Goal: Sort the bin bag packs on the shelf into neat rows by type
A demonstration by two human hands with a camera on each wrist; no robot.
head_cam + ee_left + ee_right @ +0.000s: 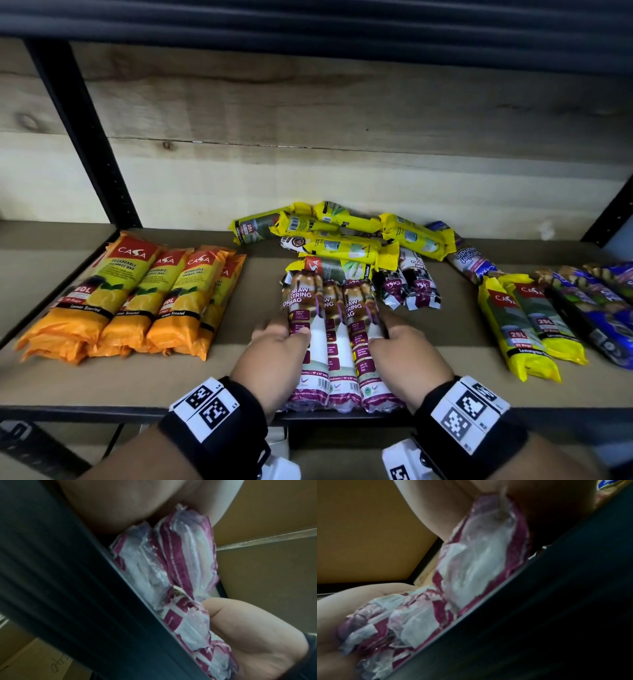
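Note:
Three purple-and-white draw string bag packs (337, 342) lie side by side at the shelf's (260, 284) front edge, long ends toward me. My left hand (281, 342) grips the left pack's side, thumb over its top. My right hand (400, 342) grips the right pack the same way, so the three are squeezed together. In the left wrist view the packs' crinkled ends (185, 561) sit between my left palm (120, 500) and right hand (257, 635). The right wrist view shows the packs (479, 561) under my right hand (453, 507), blurred.
Orange lemon-scented packs (137, 301) stand in a row at the left. A loose heap of yellow packs (342, 236) lies behind, with small purple-white packs (407, 284) beside it. Yellow 25L packs (527, 329) and blue packs (596, 301) lie at the right. A black upright (85, 137) rises at the back left.

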